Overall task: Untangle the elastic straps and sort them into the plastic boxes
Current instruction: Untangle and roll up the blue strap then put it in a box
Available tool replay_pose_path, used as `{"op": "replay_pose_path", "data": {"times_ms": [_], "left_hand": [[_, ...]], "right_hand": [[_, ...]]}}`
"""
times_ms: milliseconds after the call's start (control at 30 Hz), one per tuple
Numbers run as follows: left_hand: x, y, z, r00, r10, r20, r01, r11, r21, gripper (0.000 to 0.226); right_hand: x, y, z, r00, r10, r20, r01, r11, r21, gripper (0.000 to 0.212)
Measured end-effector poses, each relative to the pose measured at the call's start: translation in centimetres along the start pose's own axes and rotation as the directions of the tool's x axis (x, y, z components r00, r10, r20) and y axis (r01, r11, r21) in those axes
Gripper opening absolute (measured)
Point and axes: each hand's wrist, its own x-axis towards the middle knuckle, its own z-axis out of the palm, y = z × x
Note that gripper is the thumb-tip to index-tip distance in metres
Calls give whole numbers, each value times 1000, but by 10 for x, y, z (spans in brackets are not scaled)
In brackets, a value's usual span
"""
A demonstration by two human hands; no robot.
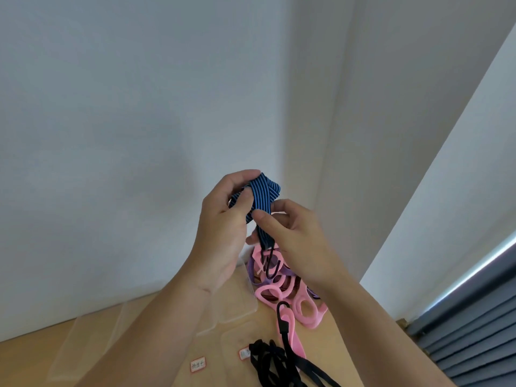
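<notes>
My left hand (223, 219) pinches the bunched blue-striped elastic strap (265, 192) above the surface (349, 339) while my right hand (298, 241), just below, pinches its tail, hanging straight down to a black hook (268, 270) over the pink tangle (307, 312).

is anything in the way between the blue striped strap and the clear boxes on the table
Nothing solid visibly does. Both the left hand and right hand hold the blue striped strap up in open air above the clear boxes. Its hook dangles by the pink straps; whether it is snagged is unclear.
</notes>
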Motion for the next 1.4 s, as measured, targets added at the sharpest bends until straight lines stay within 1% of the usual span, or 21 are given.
{"op": "replay_pose_path", "data": {"times_ms": [33,100,167,233,333,367,400,433,533,600,667,733,767,833,933,1033,1100,1167,1233,1300,1400], "left_hand": [[1,2,-3,1000,-15,19,15,1000,-2,35],[2,9,-9,993,-89,75,89,996,4,33],[4,15,-11,979,-160,127,140,978,153,44],[6,18,-9,977,-156,143,87,911,404,48],[9,16,-7,988,-65,139,-46,738,673,62],[9,14,-6,989,-34,144,-82,686,723,59],[10,12,-5,990,-15,141,-96,661,744,55],[12,9,-4,992,-9,125,-87,669,738,49],[12,6,3,998,-19,54,-17,794,608,36],[12,6,6,997,-72,6,61,883,466,36],[13,5,6,992,-125,-25,126,927,354,43],[11,5,4,980,-198,-19,196,939,284,51],[10,6,3,969,-248,-4,241,938,251,51],[6,8,1,934,-354,42,341,922,182,44],[0,11,-3,859,-501,109,498,866,50,35],[-4,10,-1,809,-558,183,584,799,-144,28],[-6,7,4,800,-568,196,600,771,-214,27],[-6,3,11,807,-560,186,590,769,-245,26],[-6,1,16,816,-544,193,577,774,-259,28],[-7,-2,21,812,-540,221,583,772,-253,35],[-11,-7,29,808,-541,232,588,766,-261,37]], "right_hand": [[-1,1,0,999,-10,38,9,999,32,18],[-1,2,-3,995,-33,95,30,999,28,10],[0,2,-5,993,-44,108,50,997,-51,10],[2,0,-8,994,-45,103,63,982,-176,18],[4,-5,-14,988,-65,139,112,925,-363,24],[3,-6,-15,985,-74,156,133,902,-411,25],[2,-7,-16,982,-82,170,151,881,-447,28],[1,-7,-15,980,-91,179,167,865,-473,30],[-4,-4,-11,983,-113,145,174,830,-530,24],[-9,-1,-7,976,-183,119,216,741,-636,25],[-12,2,-4,953,-266,145,287,633,-720,27],[-12,8,-6,957,-268,113,265,647,-715,47],[-11,14,-9,956,-281,86,259,665,-701,53],[-12,29,-17,934,-354,55,290,658,-695,53],[-18,52,-31,911,-411,43,334,673,-660,49],[-21,60,-38,900,-433,44,378,727,-573,39],[-22,60,-35,915,-402,44,365,776,-515,43],[-23,60,-31,958,-280,67,283,878,-385,58],[-25,56,-27,981,-143,135,169,962,-213,62],[-29,50,-22,981,-68,183,84,993,-81,62],[-35,38,-18,982,8,190,-39,987,156,50]]}}
